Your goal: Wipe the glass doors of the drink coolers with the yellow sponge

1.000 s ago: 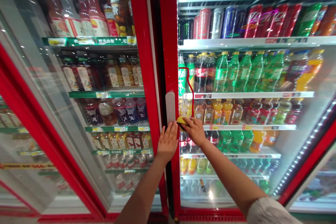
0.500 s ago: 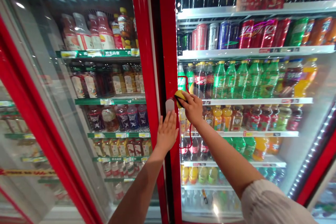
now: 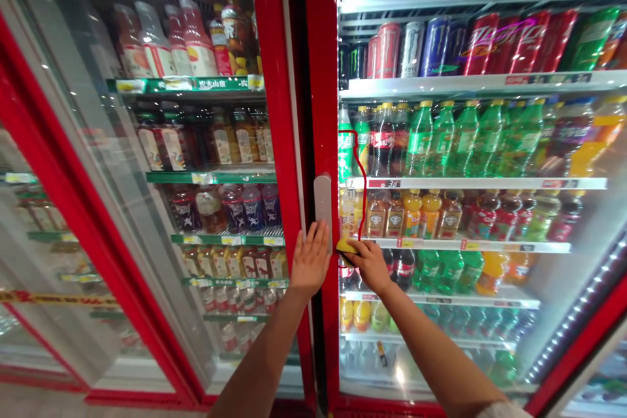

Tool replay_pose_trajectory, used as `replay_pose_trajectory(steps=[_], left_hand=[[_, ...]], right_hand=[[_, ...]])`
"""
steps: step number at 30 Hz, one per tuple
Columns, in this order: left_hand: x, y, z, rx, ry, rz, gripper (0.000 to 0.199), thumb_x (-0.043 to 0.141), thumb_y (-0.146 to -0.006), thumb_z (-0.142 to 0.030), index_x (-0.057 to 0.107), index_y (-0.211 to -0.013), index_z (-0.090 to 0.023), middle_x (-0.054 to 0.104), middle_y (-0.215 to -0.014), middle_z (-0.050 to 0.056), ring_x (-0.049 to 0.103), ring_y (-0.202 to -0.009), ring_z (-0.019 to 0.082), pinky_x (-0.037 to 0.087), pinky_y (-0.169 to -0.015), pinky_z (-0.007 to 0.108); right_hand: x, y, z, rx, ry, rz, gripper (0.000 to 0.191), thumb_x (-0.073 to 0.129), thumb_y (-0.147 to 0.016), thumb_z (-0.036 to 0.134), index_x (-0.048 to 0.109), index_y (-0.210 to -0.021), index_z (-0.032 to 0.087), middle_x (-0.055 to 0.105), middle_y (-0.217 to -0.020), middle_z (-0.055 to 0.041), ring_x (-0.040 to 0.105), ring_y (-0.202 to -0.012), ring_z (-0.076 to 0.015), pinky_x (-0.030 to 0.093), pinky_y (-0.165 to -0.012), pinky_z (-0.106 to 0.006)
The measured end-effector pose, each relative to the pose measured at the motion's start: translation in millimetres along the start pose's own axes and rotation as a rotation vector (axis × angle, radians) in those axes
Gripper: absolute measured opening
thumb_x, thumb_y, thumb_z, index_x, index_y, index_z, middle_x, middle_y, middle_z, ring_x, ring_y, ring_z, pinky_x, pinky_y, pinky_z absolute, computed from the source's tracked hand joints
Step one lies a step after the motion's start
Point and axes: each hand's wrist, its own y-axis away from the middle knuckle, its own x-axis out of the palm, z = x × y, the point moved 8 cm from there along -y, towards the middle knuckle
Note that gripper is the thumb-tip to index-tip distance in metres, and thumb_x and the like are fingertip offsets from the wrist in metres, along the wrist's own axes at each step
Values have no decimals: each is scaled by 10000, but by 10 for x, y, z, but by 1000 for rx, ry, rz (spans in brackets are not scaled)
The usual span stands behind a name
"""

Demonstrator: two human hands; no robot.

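Note:
My left hand [image 3: 311, 261] lies flat over the lower part of a pale grey door handle [image 3: 322, 197], fingers stretched out and nothing gripped. The handle is set upright on the red frame [image 3: 324, 91] of a glass-door drinks fridge. Just to its right, my right hand [image 3: 373, 266] is closed on a small yellow-and-black sponge [image 3: 347, 246]. The sponge is at the inner edge of the red frame, against the glass door. A thin red outline [image 3: 365, 196] runs on the glass above that hand.
Behind the glass stand shelves of cans [image 3: 482, 44] and green bottles [image 3: 443, 137]. A second red-framed fridge on the left holds pink bottles [image 3: 196, 46] and more drinks. A light strip [image 3: 571, 313] runs down the right side.
My right hand has moved down along the frame with the sponge, from beside the handle's top to near its lower end. My left hand is lower too, leaving more of the handle showing.

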Motion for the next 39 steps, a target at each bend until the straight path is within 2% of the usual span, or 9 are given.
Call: replay_pose_trajectory(steps=[6,11,15,18,21,27,30,35,39], left_hand=[[38,139,-5,-27,-6,20,773,496,-980,-373,155,-1632,-136,244,-1686,94,105,-1596,246,95,-1313,500],[72,146,-18,-31,0,26,665,512,-967,-366,373,-1574,-131,387,-1631,131,202,-1577,277,108,-1313,528],[21,109,11,-48,-9,0,678,501,-974,-368,334,-1590,-137,308,-1667,105,133,-1592,249,86,-1318,505],[-4,95,9,-44,-22,-27,704,501,-977,-365,282,-1608,-140,282,-1675,91,71,-1599,224,45,-1320,485],[23,112,-1,-57,-37,-40,711,502,-980,-371,268,-1611,-141,287,-1674,91,78,-1598,227,25,-1318,487],[107,213,-41,-41,-38,-36,673,516,-974,-388,361,-1577,-131,284,-1675,107,146,-1591,247,43,-1316,488],[124,239,-33,-33,-33,-40,695,526,-966,-363,323,-1594,-144,265,-1682,101,146,-1591,251,42,-1315,493],[132,233,-49,-35,-38,-49,744,518,-970,-357,233,-1619,-133,244,-1687,94,121,-1594,247,-5,-1314,480],[58,283,-96,-67,-35,-61,758,499,-983,-363,188,-1625,-109,239,-1686,100,114,-1592,250,10,-1317,476]], right_hand=[[-550,-509,97,67,-86,-225,418,558,-934,126,713,-1282,297,600,-1443,-75,543,-1178,-276,490,-995,-454],[-603,-1170,369,-153,54,-113,283,587,-998,233,743,-1196,363,628,-1442,10,548,-1191,-246,467,-961,-394],[-683,-1783,347,-196,138,-78,254,581,-1017,289,738,-1199,370,613,-1460,27,535,-1221,-256,452,-924,-399],[-746,-2069,311,-192,146,-95,274,560,-1030,295,717,-1243,367,598,-1477,26,516,-1246,-261,443,-944,-413],[-714,-1987,295,-178,140,-131,278,555,-1032,288,723,-1243,355,612,-1465,20,510,-1248,-264,443,-966,-424],[-539,-1408,346,-270,119,-85,257,575,-1024,263,760,-1184,343,654,-1418,21,552,-1201,-252,448,-935,-407],[-616,-1522,351,-318,100,-89,228,606,-1010,246,771,-1133,345,662,-1408,34,560,-1191,-246,437,-893,-388],[-773,-1974,270,-228,160,-159,237,580,-1025,289,762,-1162,356,645,-1426,26,555,-1199,-251,430,-907,-397],[-758,-1798,330,-267,182,-216,226,601,-1014,278,761,-1162,338,644,-1429,24,550,-1206,-241,426,-916,-389]])
